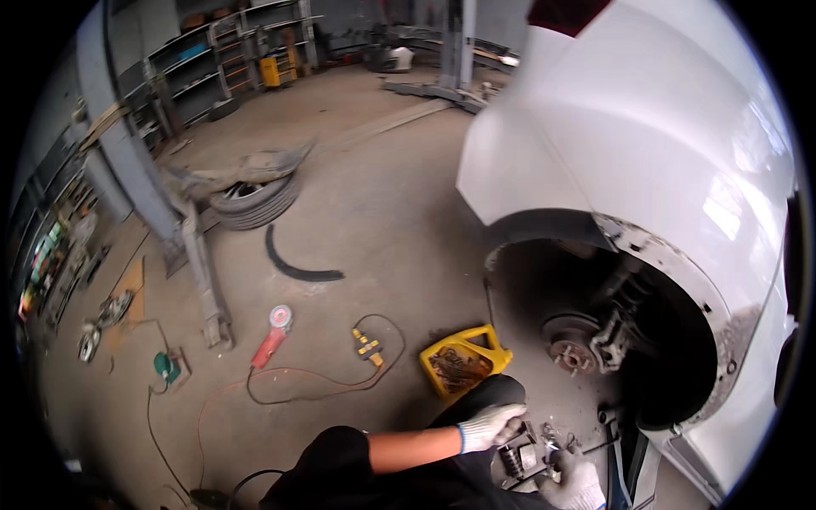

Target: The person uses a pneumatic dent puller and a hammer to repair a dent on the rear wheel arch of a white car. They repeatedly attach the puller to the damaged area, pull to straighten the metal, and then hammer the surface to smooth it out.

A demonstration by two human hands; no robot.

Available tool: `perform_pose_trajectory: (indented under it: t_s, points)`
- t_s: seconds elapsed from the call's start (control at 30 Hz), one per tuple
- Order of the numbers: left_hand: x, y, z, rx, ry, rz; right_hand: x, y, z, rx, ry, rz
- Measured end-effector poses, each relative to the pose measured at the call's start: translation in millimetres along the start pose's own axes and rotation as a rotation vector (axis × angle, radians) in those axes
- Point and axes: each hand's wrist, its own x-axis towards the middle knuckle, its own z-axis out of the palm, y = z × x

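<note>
My left hand [495,427], in a white knit glove with a blue cuff, is closed beside my knee. Whatever it may hold is hidden by its curled fingers. Lower and to the right, my gloved right hand [578,483] is closed around a small metal piece [552,442] whose kind is blurred. Between and below the hands lies a dark metal part with a coiled or threaded piece [512,461]. Just beyond my knee stands a cut-open yellow plastic canister [498,359] with rusty small hardware [457,367] inside.
A white car body [578,144] fills the right, its wheel off and the brake disc [571,344] bare. On the floor are a red angle grinder [272,336], a yellow-black power strip [367,347], trailing cords, a black curved strip [297,270] and a tire [255,206]. Lift posts [127,161] stand behind.
</note>
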Motion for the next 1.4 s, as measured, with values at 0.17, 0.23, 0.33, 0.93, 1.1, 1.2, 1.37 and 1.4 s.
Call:
perform_pose_trajectory:
  t_s: [0.17,0.23,0.33,0.93,1.1,1.2,1.37,1.4]
  points:
    - [-84,15,-41,-0.163,0.123,0.195,22,-13,-1,0.108,0.144,-0.091]
    - [-119,27,-55,-0.121,0.193,0.307,27,-14,-6,0.163,0.243,-0.111]
    - [-160,46,-77,-0.117,0.349,0.428,24,-7,-26,0.259,0.448,-0.118]
    - [-23,104,75,0.314,-0.235,0.177,-72,-22,-189,-0.274,0.893,0.284]
    - [1,76,96,0.316,-0.281,0.021,-56,-26,-177,-0.568,0.964,0.398]
    - [16,65,105,0.296,-0.274,-0.031,-45,-31,-175,-0.785,0.94,0.529]
    - [36,44,140,0.202,-0.254,-0.098,-60,-21,-191,-0.002,0.894,0.214]
    - [38,41,145,0.177,-0.253,-0.1,-64,-26,-186,0.463,0.796,0.238]
